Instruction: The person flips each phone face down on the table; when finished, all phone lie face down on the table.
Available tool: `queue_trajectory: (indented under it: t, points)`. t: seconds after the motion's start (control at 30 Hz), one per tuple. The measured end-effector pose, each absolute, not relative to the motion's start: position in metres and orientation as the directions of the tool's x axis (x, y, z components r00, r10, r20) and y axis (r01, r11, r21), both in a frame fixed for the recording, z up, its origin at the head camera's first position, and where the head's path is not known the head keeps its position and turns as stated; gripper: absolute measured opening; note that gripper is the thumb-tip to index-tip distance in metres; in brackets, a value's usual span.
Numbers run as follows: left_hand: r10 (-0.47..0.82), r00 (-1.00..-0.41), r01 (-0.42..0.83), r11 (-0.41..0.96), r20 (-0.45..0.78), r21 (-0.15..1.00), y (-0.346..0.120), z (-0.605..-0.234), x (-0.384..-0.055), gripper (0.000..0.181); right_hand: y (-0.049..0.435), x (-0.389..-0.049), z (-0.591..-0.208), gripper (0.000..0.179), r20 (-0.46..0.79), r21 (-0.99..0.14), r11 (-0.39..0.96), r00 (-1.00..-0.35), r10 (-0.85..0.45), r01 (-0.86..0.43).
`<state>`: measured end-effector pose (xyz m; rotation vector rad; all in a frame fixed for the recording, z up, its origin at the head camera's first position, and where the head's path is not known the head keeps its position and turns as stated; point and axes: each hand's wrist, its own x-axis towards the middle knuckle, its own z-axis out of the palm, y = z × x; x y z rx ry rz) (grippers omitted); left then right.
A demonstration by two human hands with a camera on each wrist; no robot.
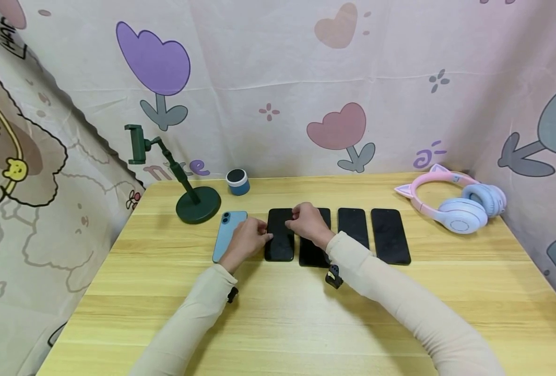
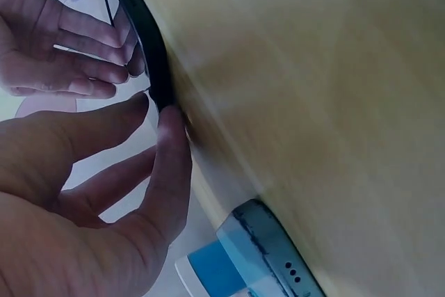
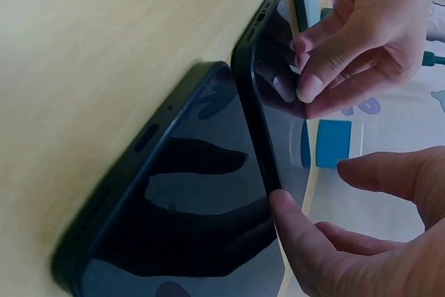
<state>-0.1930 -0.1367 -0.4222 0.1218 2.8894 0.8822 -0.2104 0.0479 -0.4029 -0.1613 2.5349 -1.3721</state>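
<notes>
A black phone (image 1: 280, 248) lies screen up on the table, between both hands. My left hand (image 1: 245, 240) pinches its left edge, thumb over the screen side and index finger against the side. My right hand (image 1: 309, 223) is at its right edge; in the right wrist view the index finger (image 3: 295, 224) touches that edge while the thumb stays apart. Under the right hand lies a second black phone (image 1: 310, 255), partly covered. A light blue phone (image 1: 224, 235), back up with two camera lenses, lies beneath and left of the left hand.
Two more dark phones (image 1: 353, 224) (image 1: 390, 237) lie to the right in the row. Behind stand a dark green phone stand (image 1: 198, 204) and a blue jar (image 1: 238, 183) with a white-rimmed lid. Pink and blue cat-ear headphones (image 1: 461, 215) rest at the back right. A patterned cloth hangs behind the table.
</notes>
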Motion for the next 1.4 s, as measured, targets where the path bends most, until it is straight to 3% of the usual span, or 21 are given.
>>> queue_trajectory:
  t: [0.2, 0.27, 0.4, 0.57, 0.93, 1.4]
  points:
    - [0.105, -0.989, 0.034, 0.843, -0.103, 0.537, -0.137, -0.418, -0.192, 0.014, 0.043, -0.208, -0.403, 0.049, -0.185, -0.836, 0.547, -0.959, -0.216, 0.038]
    - [0.102, -0.989, 0.029, 0.844, -0.107, 0.535, -0.138, -0.417, -0.192, 0.017, 0.041, -0.207, -0.402, 0.038, -0.192, -0.837, 0.545, -0.957, -0.217, 0.044]
    - [0.095, -0.989, 0.022, 0.847, -0.111, 0.531, -0.14, -0.416, -0.191, 0.014, 0.037, -0.207, -0.404, 0.038, -0.216, -0.851, 0.519, -0.954, -0.209, 0.079]
    - [0.104, -0.987, 0.026, 0.855, -0.121, 0.518, -0.143, -0.414, -0.191, 0.015, 0.034, -0.206, -0.405, 0.054, -0.257, -0.881, 0.453, -0.944, -0.208, 0.14]
    - [0.142, -0.984, 0.074, 0.875, -0.106, 0.479, -0.145, -0.415, -0.19, 0.014, 0.034, -0.21, -0.407, 0.048, -0.316, -0.934, 0.244, -0.923, -0.22, 0.262]
    - [0.157, -0.985, 0.107, 0.882, -0.072, 0.458, -0.144, -0.416, -0.188, 0.031, 0.034, -0.213, -0.404, 0.048, -0.363, -0.916, 0.27, -0.9, -0.24, 0.298]
